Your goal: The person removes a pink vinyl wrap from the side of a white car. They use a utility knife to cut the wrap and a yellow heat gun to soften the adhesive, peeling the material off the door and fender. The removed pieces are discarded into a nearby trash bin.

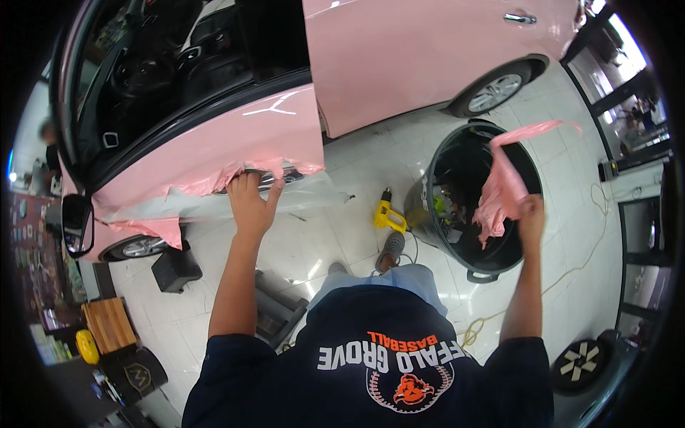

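**Right hand (530,208) holds crumpled pink film (508,182) over the bin (422,203); left hand (250,203) at the door (214,128)**

We note the film above the mouth of the open black bin, its ragged end hanging down toward the inside and a thin strip trailing off to the right. The right grip is clamped on the film's side edge; we judge that this one-sided hold leaves the rest loose, hence the crumpling. The bin stands beside the person, within easy reach, likely so that scraps need little carrying.

We see the left fingers over the torn pink edge by the shiny door handle (290,175), thumb spread apart from them. Whether that grip is closed on anything, we cannot tell. Below the edge, a pale translucent sheet (314,196) juts out past the door.

A yellow heat gun (389,214) is on the floor (342,232) just beside the bin, perhaps kept close for handiness.

Pose: both forearms come up from below, well apart. The left reaches forward, leaning slightly right; the right rises almost straight, hand closed at the bin's right side.
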A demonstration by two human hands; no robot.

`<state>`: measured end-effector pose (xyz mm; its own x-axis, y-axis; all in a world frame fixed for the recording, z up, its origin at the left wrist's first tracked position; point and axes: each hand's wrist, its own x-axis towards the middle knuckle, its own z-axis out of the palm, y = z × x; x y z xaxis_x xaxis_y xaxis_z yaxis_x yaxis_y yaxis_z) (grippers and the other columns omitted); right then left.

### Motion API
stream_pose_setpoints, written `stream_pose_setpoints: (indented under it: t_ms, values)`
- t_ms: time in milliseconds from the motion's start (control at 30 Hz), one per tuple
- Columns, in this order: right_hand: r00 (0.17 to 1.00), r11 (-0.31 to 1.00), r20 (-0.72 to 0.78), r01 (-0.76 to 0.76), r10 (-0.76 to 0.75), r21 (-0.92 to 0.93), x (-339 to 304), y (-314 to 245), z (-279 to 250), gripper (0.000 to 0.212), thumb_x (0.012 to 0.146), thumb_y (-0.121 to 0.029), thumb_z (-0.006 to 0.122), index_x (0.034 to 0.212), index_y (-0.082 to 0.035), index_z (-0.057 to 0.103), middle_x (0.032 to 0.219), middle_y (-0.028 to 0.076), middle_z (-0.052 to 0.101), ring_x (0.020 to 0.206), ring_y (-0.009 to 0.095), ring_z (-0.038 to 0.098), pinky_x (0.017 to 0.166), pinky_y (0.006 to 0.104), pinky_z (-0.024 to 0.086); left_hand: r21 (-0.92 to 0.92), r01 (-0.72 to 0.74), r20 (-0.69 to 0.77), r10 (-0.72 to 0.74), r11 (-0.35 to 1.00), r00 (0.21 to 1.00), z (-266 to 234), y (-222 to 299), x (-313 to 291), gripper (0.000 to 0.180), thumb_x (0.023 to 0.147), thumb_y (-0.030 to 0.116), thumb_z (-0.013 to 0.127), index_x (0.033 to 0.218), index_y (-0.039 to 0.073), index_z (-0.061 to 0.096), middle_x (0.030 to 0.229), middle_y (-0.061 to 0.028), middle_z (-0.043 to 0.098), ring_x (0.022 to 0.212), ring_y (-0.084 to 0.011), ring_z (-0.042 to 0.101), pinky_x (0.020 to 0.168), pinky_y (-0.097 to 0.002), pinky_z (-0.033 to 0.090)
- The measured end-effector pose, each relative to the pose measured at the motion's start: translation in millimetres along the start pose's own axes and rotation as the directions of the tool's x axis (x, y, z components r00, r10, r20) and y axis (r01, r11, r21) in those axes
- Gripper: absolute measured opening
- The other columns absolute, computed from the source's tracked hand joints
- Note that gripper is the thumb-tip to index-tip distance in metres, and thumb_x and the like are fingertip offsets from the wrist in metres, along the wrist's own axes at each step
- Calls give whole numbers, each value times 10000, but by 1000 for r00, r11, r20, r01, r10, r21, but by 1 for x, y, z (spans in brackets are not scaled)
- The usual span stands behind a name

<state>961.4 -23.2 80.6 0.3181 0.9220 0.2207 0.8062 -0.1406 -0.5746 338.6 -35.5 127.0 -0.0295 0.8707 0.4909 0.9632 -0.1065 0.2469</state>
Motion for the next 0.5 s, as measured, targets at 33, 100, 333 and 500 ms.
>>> stream_pose_setpoints:
  t_ms: [33,100,333,500]
  values:
    - [987,982,100,138,-126,-128,-8,1,27,199,790,-55,578,979,-13,625,1034,206,559,976,374,582,851,414,480,-1,-1,2,1,1000,1000,-1,1,-1,421,855,415,672,966,15,603,934,-144,562,940,-341,486,882,-453,354]
    - [947,991,315,100,-68,-86,-24,4,64,279,780,-31,583,1054,-28,635,1300,301,437,1171,455,505,973,438,451,1,34,30,-34,999,999,-4,1,-4,409,853,403,678,968,17,604,936,-141,560,949,-339,486,887,-451,353]
    - [777,918,509,388,-371,76,-14,-87,121,253,867,-173,573,1020,-26,711,976,177,682,902,321,649,831,415,509,16,98,91,-99,995,991,-17,9,-9,380,845,372,685,975,25,603,947,-135,558,967,-335,483,896,-450,349]
    - [426,667,815,-477,-393,572,-31,-277,163,340,966,-288,553,1118,1,649,1015,70,667,848,132,615,730,266,498,1,102,89,-102,995,991,-15,11,-11,382,843,369,686,988,26,600,956,-135,560,968,-335,480,905,-451,344]
